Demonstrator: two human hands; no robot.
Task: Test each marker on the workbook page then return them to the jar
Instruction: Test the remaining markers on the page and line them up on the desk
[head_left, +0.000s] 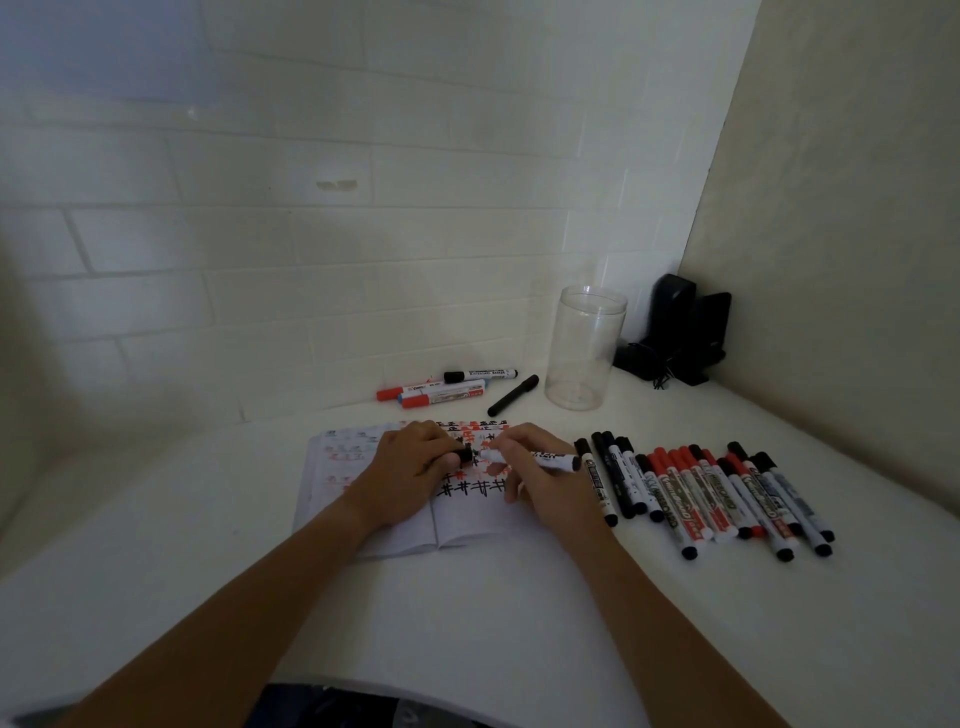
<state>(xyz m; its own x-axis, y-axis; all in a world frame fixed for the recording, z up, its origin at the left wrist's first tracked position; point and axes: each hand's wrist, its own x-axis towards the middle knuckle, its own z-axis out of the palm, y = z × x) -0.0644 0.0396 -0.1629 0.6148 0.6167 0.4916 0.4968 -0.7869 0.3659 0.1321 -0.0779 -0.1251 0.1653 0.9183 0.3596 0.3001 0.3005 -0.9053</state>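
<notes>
Over the open workbook (467, 525), the left hand (410, 467) pinches a black cap (464, 455) between thumb and fingers, while the right hand (540, 467) grips a black-ended marker (553, 460), fingers curled round its barrel. Cap and marker tip sit almost touching above the page; whether the cap is coming off or going on I cannot tell.

The jar (584, 348) stands upright and empty at 1 o'clock from the hands, well apart from them. A row (711, 493) of about 15 red and black markers lies at 3 o'clock, just beside the workbook. 4 more markers (447, 387) lie at 12 o'clock near the wall, with 1 black pen (513, 395) between them and the jar.

Risks, as I judge them: a skewed cap could miss the tip and ink the fingers. The 2 loose groups could get confused, so a marker is tested twice or skipped. The right forearm passes near the row and could roll markers away. The light jar may tip if markers are dropped in carelessly.
</notes>
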